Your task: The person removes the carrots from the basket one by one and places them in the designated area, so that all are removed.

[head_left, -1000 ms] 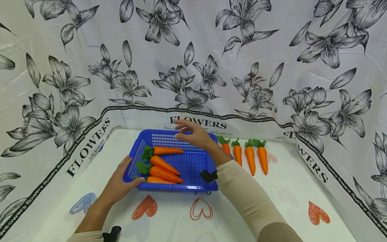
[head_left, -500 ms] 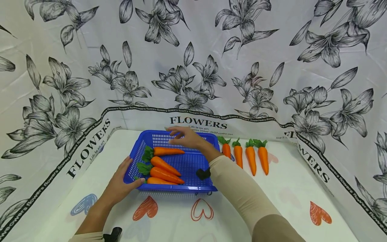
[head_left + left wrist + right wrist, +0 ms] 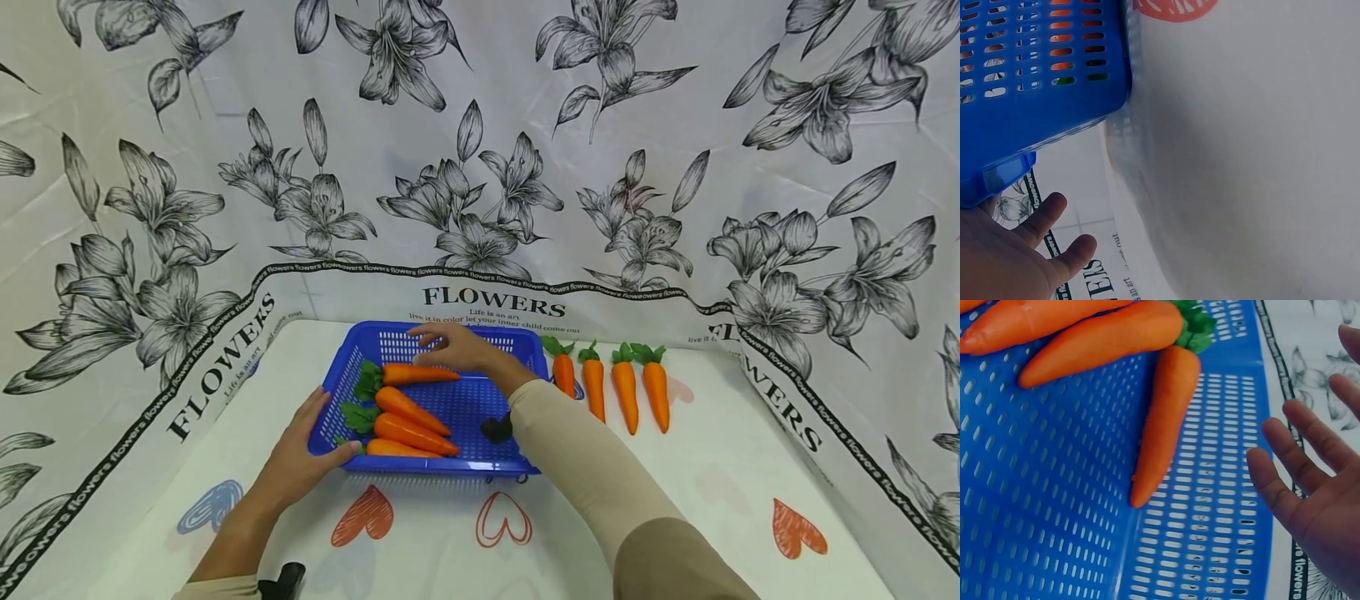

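A blue plastic basket [image 3: 480,466] with slotted walls stands on the table with several orange carrots [image 3: 412,432] inside, green tops to the left. My left hand [image 3: 296,450] holds its near left corner, thumb over the rim; in the left wrist view, two fingers of that hand [image 3: 1010,256] extend below the basket's handle. Over the back of the basket hovers my right hand [image 3: 453,346], fingers loosely bent and holding nothing. Just below it lies the rearmost carrot [image 3: 408,374], leaning against the slotted wall in the right wrist view, with the spread fingers [image 3: 1300,456] off to its right.
To the right of the basket, several more carrots [image 3: 625,396] lie in a row on the white heart-printed table cover [image 3: 420,567], leaves pointing away. A flower-printed curtain [image 3: 480,192] rises behind and at both sides.
My right hand has come down and slightly left, from above the back rim to over the rearmost carrot. The left hand and the basket have stayed put.
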The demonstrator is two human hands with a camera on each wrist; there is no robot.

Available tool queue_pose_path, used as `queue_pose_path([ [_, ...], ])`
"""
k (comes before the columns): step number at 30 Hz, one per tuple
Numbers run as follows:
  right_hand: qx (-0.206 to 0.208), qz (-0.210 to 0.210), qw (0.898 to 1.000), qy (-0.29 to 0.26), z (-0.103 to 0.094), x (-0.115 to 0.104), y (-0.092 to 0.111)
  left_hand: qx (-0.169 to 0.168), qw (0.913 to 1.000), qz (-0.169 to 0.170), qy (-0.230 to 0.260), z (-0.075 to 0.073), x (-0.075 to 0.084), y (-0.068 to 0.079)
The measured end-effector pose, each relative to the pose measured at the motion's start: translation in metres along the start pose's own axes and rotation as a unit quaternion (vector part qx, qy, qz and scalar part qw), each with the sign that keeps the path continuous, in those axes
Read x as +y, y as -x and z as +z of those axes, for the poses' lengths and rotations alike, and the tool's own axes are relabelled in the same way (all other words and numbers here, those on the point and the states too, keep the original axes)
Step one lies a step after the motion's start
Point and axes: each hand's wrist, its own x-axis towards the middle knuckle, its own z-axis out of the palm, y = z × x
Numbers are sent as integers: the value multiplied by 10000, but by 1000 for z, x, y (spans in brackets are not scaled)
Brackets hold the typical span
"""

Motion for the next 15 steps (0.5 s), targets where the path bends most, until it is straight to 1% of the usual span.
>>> queue_pose_path([
  [8, -352, 243, 9987, 275, 8, 8, -11, -30, 9999, -86, -74, -2, 4, 1],
  [15, -401, 495, 9967, 494, 18, 14, -13, -22, 10000, -79, -53, -1, 4, 1],
])
